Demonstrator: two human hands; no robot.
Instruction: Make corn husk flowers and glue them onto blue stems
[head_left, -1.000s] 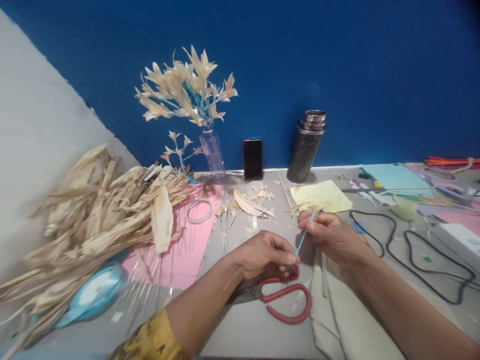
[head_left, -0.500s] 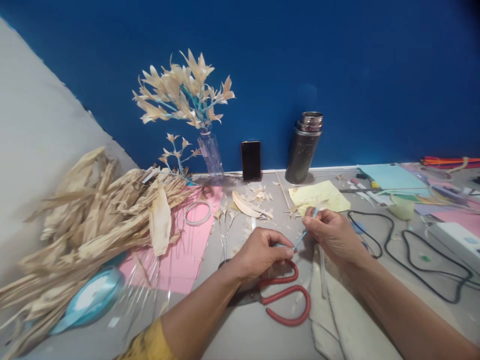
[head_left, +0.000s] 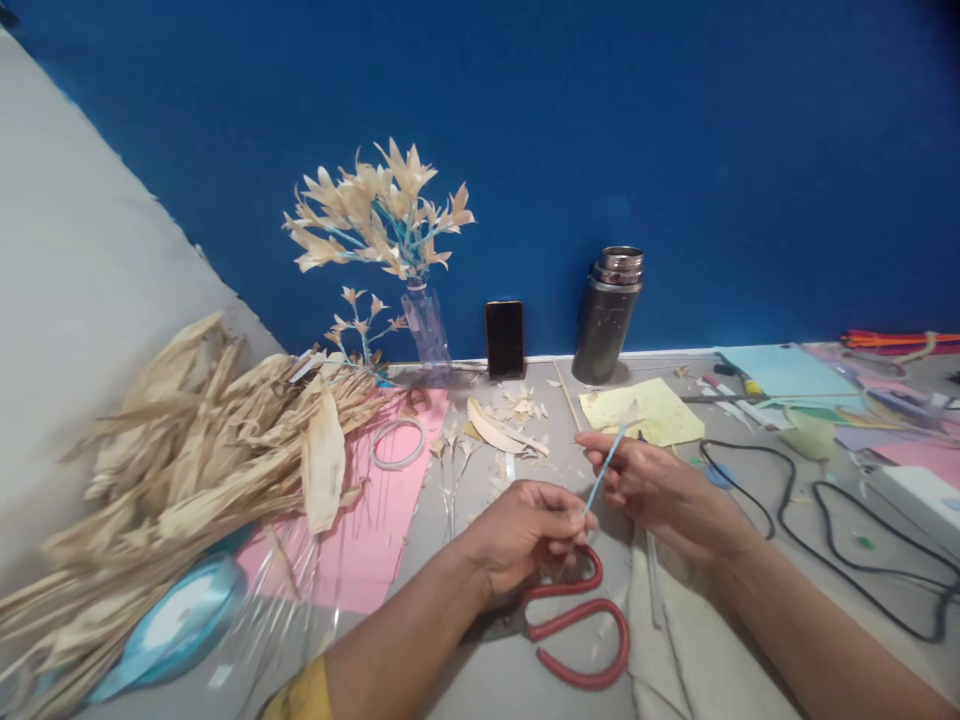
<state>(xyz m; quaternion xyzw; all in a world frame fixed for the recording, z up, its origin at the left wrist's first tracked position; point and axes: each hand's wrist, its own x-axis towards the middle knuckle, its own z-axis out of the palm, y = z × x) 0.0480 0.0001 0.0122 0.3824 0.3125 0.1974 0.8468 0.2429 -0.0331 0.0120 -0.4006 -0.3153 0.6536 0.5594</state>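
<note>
My left hand (head_left: 529, 530) pinches the lower end of a thin blue-wrapped stem (head_left: 604, 468) between thumb and fingers. The stem slants up to the right, with a small pale husk piece at its top. My right hand (head_left: 660, 485) is beside it, index finger stretched out to the left; the stem crosses in front of its fingers, and I cannot tell how firmly they touch. Below my left hand lie scissors with red handles (head_left: 592, 682), their blades partly hidden by my forearm.
Dried corn husks (head_left: 187, 450) heap at the left, by a blue ribbon roll (head_left: 180, 620) and pink paper (head_left: 390, 510). Husk flowers (head_left: 382, 210) stand in a clear bottle (head_left: 426, 330). A phone (head_left: 505, 340) and flask (head_left: 607, 320) lean at the wall. A black cord (head_left: 787, 480) loops at right.
My right hand has loosened its pinch on the stem's upper part and stretched its index finger out. The stem stays in my left hand and now stands steeper. The view has tilted up slightly.
</note>
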